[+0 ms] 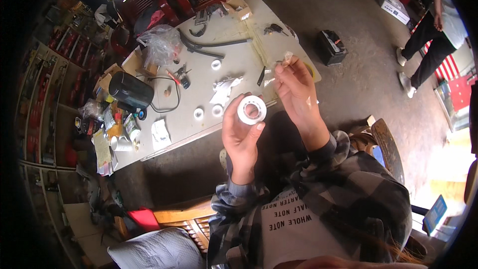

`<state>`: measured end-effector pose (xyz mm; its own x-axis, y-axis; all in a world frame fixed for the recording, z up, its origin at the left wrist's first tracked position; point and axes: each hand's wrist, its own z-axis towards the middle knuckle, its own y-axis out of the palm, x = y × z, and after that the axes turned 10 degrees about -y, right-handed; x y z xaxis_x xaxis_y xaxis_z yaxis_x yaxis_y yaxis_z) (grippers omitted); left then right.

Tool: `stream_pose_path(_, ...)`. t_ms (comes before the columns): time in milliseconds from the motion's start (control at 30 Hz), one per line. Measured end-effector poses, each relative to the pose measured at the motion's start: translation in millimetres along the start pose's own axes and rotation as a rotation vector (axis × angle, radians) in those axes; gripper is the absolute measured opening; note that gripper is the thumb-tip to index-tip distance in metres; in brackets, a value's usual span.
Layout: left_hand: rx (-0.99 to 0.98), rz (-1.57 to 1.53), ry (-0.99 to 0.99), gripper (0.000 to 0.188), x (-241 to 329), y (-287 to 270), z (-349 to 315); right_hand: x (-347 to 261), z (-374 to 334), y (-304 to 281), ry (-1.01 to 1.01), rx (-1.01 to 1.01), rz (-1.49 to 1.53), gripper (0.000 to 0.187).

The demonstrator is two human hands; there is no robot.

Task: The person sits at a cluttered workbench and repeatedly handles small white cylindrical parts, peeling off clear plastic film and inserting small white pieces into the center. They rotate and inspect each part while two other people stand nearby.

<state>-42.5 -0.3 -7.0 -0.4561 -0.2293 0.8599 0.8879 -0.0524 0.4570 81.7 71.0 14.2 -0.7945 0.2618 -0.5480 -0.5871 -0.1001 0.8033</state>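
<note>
My left hand is wrapped round a white tape roll, its round face and centre hole turned up. To the right and a little farther off, my raised right hand pinches a crumpled piece of clear plastic film between thumb and fingertips. The two hands are apart, both over the table's near edge. On the table beyond my left hand lie more white rolls: one tape roll close by, another roll beside it, and a third roll farther back.
Crumpled white tissue, black hoses, a plastic bag and a dark cylinder lie on the pale table. A black battery-like box stands on the floor to the right. Another person stands at far right.
</note>
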Motion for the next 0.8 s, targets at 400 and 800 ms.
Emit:
stream_pose_path(400,-0.041,0.051,-0.01,0.062,1,8,-5,-7,-8,7,0.061,-0.372,-0.281,0.027)
stream_pose_path(800,0.018,0.003,-0.094,0.064,6,7,-12,-10,-15,12,-0.015,-0.301,-0.266,0.024)
